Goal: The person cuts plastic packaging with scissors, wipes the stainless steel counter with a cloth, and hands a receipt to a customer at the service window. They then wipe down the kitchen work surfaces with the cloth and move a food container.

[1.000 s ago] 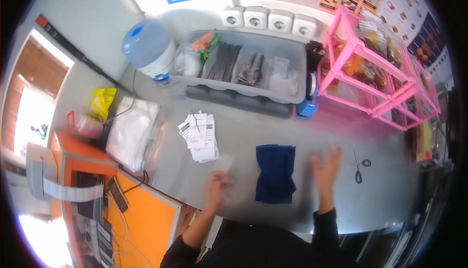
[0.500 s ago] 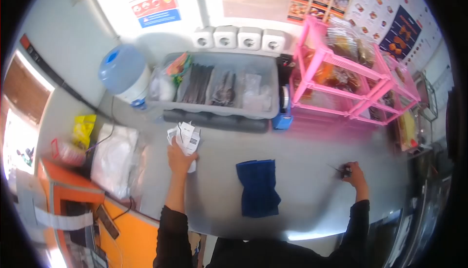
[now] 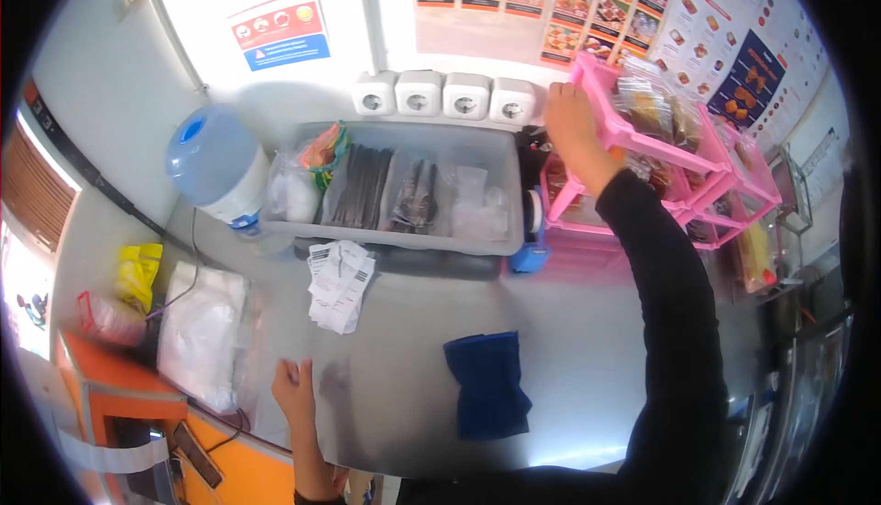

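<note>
My left hand [image 3: 295,393] is over the left part of the metal counter, fingers loosely bent and thumb apart, with nothing visible in it. Beyond it lies a pile of paper receipts [image 3: 340,289], apart from the hand, against a dark roll-like shape. My right hand [image 3: 573,127] reaches up to the rear left post of the pink rack [image 3: 633,138]. Its fingers are bent downward, and whatever they grip is hidden from view. A folded dark blue cloth [image 3: 486,386] rests on the counter between my arms.
A grey divided bin [image 3: 395,239] holds black packets and clear bags. Left of it stands a blue-topped water dispenser [image 3: 220,161]. White plastic bags [image 3: 204,340] lie at the left edge. A blue tape dispenser [image 3: 529,255] stands between bin and rack. Sockets [image 3: 465,96] line the wall.
My left hand has let go of the receipts and drawn back toward me. My right hand has moved from the counter's right side up to the rack; the small dark object it held no longer shows.
</note>
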A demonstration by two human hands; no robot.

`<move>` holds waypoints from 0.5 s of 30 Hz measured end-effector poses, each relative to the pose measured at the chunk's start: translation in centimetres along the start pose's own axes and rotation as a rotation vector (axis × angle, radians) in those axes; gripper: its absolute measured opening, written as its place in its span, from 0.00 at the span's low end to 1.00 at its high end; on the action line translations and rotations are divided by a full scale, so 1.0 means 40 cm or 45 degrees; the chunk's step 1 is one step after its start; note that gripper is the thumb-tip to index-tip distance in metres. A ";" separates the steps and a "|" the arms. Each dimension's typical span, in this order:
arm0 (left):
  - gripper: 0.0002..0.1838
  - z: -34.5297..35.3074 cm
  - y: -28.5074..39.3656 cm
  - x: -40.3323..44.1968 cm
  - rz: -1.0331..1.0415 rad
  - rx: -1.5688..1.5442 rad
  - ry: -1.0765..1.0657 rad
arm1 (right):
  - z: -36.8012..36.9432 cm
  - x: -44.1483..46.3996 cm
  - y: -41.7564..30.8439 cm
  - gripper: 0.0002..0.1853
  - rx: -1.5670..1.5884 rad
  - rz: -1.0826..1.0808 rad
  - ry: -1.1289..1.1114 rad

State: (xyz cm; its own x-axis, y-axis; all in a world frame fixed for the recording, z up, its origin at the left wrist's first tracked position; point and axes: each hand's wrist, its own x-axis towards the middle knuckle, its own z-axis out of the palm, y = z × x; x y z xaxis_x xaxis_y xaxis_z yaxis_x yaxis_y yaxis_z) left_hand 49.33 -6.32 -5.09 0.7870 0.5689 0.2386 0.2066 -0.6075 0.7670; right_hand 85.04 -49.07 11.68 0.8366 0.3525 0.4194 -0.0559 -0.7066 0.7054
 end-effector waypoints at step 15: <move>0.31 0.148 -0.001 0.073 0.127 0.460 -0.315 | -0.444 -0.901 -0.409 0.46 1.540 0.041 -0.847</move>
State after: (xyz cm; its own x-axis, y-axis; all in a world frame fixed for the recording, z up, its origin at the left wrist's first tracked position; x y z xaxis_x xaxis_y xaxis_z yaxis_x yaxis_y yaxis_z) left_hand 55.05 -7.92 -7.97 0.9196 0.3748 0.1176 0.2779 -0.8322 0.4799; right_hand 46.13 -39.32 -4.81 0.9633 0.2115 -0.1652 0.1374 -0.9174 -0.3735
